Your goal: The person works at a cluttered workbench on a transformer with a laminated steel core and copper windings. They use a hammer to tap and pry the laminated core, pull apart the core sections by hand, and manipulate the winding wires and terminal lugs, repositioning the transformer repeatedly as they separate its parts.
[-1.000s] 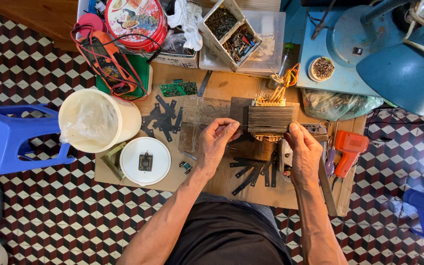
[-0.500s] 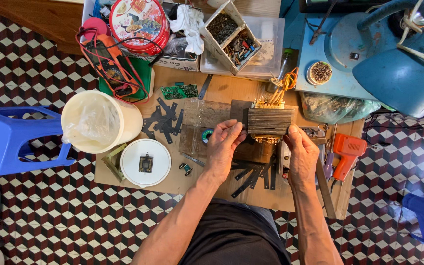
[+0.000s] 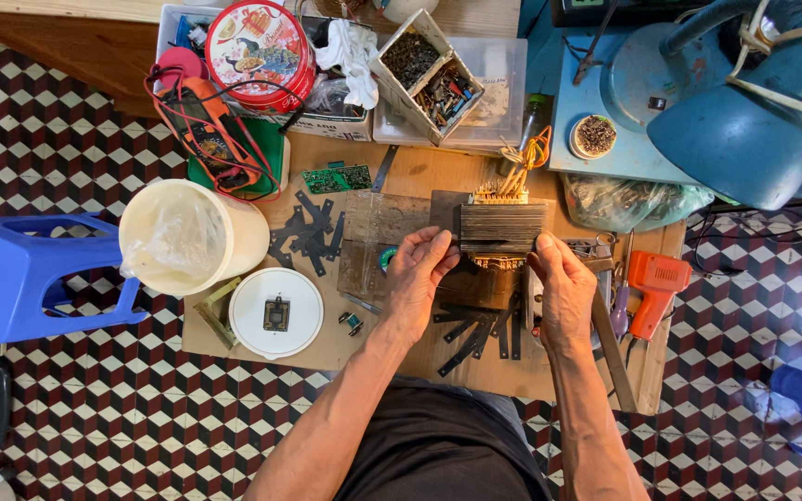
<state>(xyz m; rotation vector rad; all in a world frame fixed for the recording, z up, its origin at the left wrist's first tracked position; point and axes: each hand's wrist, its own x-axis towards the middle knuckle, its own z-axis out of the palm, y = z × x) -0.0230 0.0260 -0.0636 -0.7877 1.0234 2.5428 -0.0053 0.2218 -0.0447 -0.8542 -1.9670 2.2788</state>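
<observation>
Both hands clamp the same piece: left hand (image 3: 417, 278) has its fingers curled onto the left end of the laminated transformer core (image 3: 502, 228), right hand (image 3: 563, 289) has its thumb pressed to the right end, so the grip is closed on the core from two sides. Core sits near the middle of the low wooden table (image 3: 420, 176), copper winding showing at its top and bottom edges, orange and yellow leads (image 3: 523, 158) trailing up from it. Squeezing from both ends looks meant to keep the thin plates aligned and the stack steady. Loose dark metal strips (image 3: 475, 329) lie just below the hands, more of them (image 3: 313, 227) to the left, within easy reach. White bucket (image 3: 192, 237) and round white lid (image 3: 276, 313) stand at left; orange tool (image 3: 652, 288) lies near the right hand.
</observation>
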